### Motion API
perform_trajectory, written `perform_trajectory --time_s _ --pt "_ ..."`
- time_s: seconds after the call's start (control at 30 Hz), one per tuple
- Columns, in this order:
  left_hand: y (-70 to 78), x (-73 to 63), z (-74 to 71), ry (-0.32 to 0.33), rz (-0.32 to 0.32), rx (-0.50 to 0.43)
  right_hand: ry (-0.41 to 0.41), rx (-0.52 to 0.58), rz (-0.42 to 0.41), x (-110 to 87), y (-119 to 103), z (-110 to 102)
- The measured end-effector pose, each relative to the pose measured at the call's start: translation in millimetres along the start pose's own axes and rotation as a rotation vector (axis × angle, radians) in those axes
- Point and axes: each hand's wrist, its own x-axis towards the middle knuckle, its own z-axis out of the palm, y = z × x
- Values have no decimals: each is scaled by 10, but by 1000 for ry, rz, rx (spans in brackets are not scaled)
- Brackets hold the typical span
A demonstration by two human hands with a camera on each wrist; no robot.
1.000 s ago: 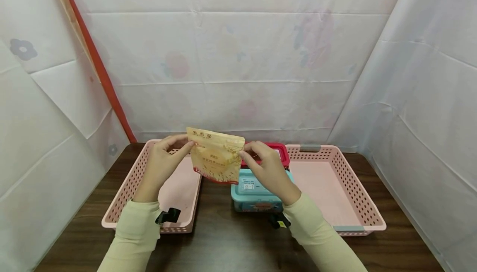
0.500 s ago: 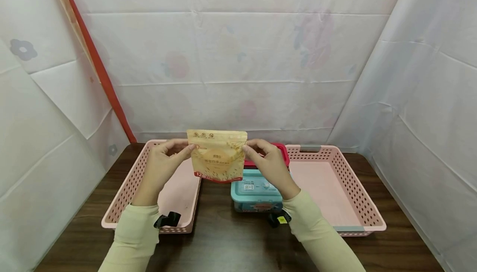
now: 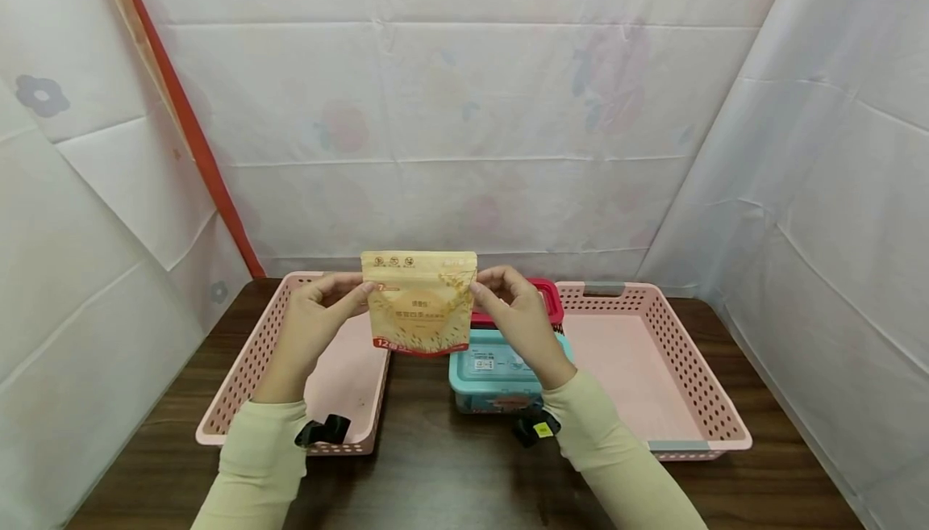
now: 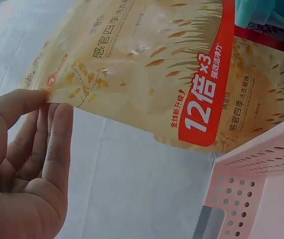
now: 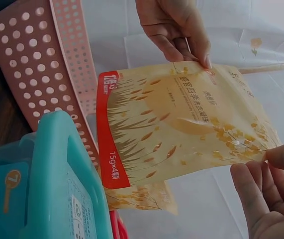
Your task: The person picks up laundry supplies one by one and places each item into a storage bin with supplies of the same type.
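Observation:
My left hand (image 3: 308,328) pinches the left edge of a yellow laundry pod pouch (image 3: 419,304) between thumb and fingers. The right hand (image 3: 522,320) pinches its opposite edge the same way. Held upright above the table, the pouch turns its printed front, with a red strip along the bottom, toward the head camera. Behind it, in the left wrist view, shows a second pouch (image 4: 248,89) of the same design; in the head view it is hidden. Close below the right hand stands a teal lidded box (image 3: 493,369).
A pink perforated basket (image 3: 239,369) stands at the left, under the left hand. Another pink basket (image 3: 697,369) with grey handles is at the right. Behind the teal box sits a container with a red lid (image 3: 551,304). White sheeting (image 3: 464,94) encloses the dark wooden table (image 3: 428,473).
The pouch, tilted down to the right a second ago, has been levelled and faces the head camera squarely. Both hands keep their pinch and have shifted only slightly.

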Motion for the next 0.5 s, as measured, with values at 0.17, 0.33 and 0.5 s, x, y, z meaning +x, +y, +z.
perform_trajectory --time_s 0.17,0.33,0.5 --pt "-16 1 -9 17 16 -36 16 25 20 2 3 32" --pt "-43 -3 -32 31 33 -85 34 68 27 13 19 87" --pt "-68 -5 -54 62 34 -99 49 86 14 31 27 141"
